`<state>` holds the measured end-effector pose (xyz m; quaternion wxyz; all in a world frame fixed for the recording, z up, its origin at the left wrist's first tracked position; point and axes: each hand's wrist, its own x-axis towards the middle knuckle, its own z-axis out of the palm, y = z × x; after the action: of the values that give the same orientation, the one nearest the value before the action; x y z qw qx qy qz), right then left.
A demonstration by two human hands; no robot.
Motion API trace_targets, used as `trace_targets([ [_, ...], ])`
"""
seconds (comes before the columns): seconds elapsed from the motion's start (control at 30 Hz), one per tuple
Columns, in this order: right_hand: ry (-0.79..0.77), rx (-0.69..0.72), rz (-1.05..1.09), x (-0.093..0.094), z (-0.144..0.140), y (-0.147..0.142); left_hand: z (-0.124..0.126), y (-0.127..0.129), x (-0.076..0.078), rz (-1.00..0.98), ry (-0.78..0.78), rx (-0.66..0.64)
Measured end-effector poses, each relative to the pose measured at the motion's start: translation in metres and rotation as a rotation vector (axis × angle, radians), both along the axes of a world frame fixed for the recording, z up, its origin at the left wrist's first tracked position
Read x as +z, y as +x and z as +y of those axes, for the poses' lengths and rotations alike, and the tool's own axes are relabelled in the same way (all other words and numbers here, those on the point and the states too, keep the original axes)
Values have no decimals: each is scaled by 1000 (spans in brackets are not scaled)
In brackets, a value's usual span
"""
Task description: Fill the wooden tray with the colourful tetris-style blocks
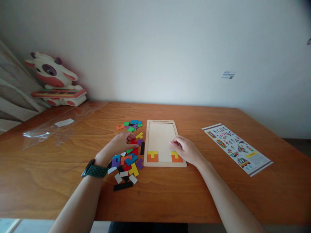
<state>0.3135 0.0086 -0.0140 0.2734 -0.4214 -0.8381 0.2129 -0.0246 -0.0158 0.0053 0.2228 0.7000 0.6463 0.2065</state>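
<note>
My left hand (122,142), a dark watch on its wrist, reaches over a loose pile of coloured puzzle pieces. Its thumb and fingers are apart, close to a red piece (133,141); whether they touch it I cannot tell. My right hand (186,149) lies over the right edge of a pale wooden puzzle board (160,136), fingers curled in, with no piece showing in them. Inside the frame, a yellow piece (153,153) fits into an orange piece (152,159) at the near left corner. A like yellow and orange pair (177,158) sits at the near right corner, partly under my right hand.
Right of the board lies a printed pattern sheet (236,149). More pieces, among them a black bar (123,186) and a yellow piece (133,169), spread left of the board. A clear plastic bag (51,129) and a toy cow keyboard (59,81) are at the far left.
</note>
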Motion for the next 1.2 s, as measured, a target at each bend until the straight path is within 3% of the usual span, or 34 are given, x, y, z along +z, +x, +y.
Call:
trace_targets([
  [0.4, -1, 2, -6, -2, 0, 0, -1, -5, 8, -46, -144, -92],
  [0.77, -7, 4, 4, -1, -1, -1, -6, 10, 16, -51, 6, -170],
  [0.97, 5, 18, 5, -1, -1, -2, -10, 10, 24, -39, -68, -190],
  [1.2, -5, 12, 5, 0, -3, -3, -11, -1, 23, 1, -103, -213],
])
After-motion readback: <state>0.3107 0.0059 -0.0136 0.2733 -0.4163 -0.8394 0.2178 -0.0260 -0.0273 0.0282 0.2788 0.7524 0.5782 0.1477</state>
